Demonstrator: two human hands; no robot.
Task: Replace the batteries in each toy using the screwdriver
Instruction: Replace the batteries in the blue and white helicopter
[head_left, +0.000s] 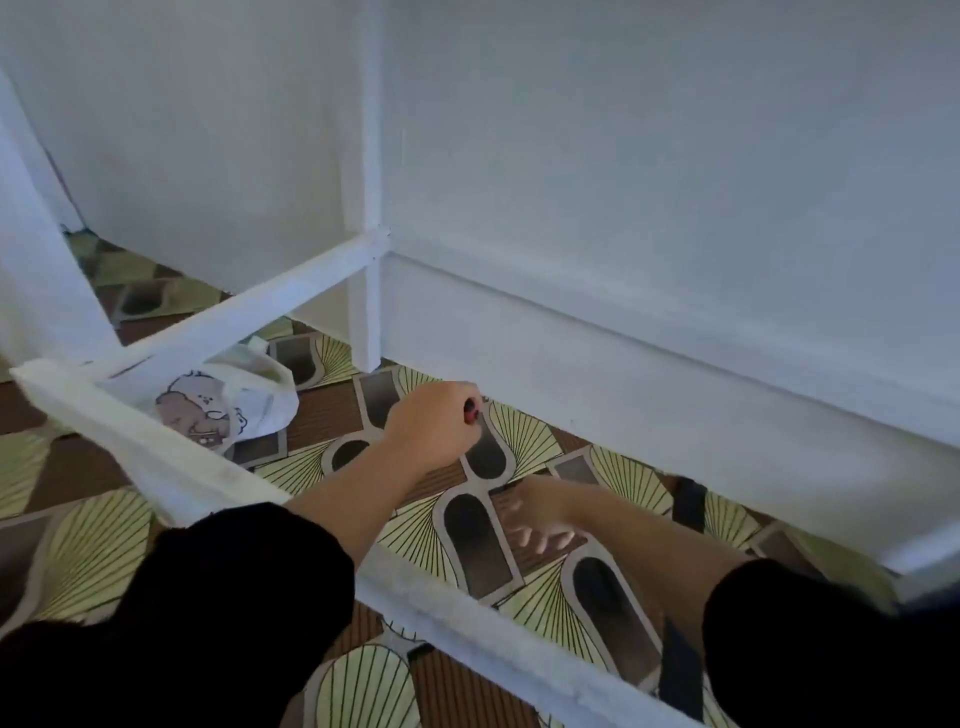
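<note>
While the left hand (431, 423) reaches beneath the white-painted wooden bench frame (218, 317), its grip is curled round a small red-and-black object (471, 413), possibly the screwdriver. The right hand (537, 514) is motion-blurred, fingers spread. A white printed plastic bag (234, 402), contents unseen, lies on fan-patterned vinyl floor (519, 434) beside a white wall (649, 182).

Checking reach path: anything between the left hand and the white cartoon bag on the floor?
Nothing visible. The left hand, gripping a small red-and-black item, is right of the bag, with only patterned floor between them. A white frame bar crosses over the bag's upper left.
</note>
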